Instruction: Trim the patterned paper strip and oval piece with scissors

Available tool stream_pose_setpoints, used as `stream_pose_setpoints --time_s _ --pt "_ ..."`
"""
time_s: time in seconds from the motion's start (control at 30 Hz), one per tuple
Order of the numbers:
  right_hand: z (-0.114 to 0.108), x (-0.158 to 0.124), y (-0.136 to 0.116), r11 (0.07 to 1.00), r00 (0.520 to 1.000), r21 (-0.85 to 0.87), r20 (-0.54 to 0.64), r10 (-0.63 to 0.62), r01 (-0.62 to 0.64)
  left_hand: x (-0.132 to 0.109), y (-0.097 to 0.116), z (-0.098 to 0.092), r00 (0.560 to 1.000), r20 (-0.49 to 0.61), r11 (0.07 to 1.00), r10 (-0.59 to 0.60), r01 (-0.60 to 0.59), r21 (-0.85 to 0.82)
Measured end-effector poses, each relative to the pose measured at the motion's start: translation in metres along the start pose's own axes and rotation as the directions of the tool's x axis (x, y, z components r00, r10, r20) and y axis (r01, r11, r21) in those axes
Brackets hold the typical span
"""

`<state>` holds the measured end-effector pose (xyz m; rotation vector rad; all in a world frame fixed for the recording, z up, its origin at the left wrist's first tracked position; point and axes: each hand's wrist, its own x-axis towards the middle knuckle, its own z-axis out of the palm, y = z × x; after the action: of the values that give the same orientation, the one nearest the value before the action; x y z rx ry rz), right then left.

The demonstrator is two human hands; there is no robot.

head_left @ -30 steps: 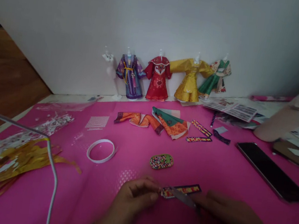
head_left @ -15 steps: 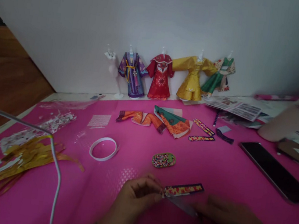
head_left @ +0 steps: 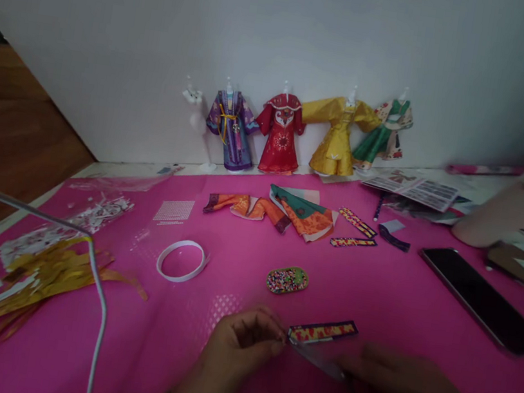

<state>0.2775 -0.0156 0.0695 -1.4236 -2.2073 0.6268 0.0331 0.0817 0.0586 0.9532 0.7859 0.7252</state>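
Observation:
My left hand [head_left: 247,337] is closed in a pinch at the near left end of a narrow patterned fabric strip [head_left: 331,330], yellow and red with a dark border. My right hand [head_left: 387,377] is dim and blurred, closed around what look like scissors [head_left: 317,358]. Their silver blades point left and their tips meet the strip's end beside my left fingertips; the handles are hidden in the hand. Just beyond lies an oval tray of tiny coloured beads [head_left: 287,281]. A white ring of tape or ribbon [head_left: 160,260] rests to the left.
Orange and green doll clothing [head_left: 301,215] and more patterned strips [head_left: 353,242] lie farther back on the pink mat. Dressed miniature mannequins [head_left: 281,134] line the wall. A phone [head_left: 485,303] and a pale bottle [head_left: 509,205] are at right; a white cable [head_left: 100,291] crosses golden scraps [head_left: 52,268] at left.
Hardly anything differs. The scissors and my right hand have shifted very slightly, while my left hand keeps its pinch at the same spot.

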Motion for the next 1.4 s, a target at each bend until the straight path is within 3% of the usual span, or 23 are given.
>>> stream_pose_setpoints --time_s 0.5,0.73,1.23,1.4 --pt "0.0031 -0.0035 0.0022 1.0 0.999 -0.023 0.032 -0.004 0.005 -0.0006 -0.0023 0.0006 0.998 0.017 0.998 -0.06 0.06 0.001" --pt "0.0003 -0.0012 0.0 0.994 0.996 -0.076 -0.05 -0.08 0.076 -0.0017 -0.0038 0.0004 0.998 0.006 0.998 -0.06 0.06 0.01" --pt "0.0026 -0.0052 0.0048 0.966 0.992 -0.228 0.015 -0.123 0.124 -0.0026 0.0004 0.0016 0.996 -0.018 0.995 -0.084 0.085 0.045" --pt "0.0023 -0.0064 0.0053 0.952 0.983 -0.264 -0.058 -0.176 0.155 -0.0015 -0.0009 0.0005 0.997 -0.007 0.997 -0.071 0.071 0.037"
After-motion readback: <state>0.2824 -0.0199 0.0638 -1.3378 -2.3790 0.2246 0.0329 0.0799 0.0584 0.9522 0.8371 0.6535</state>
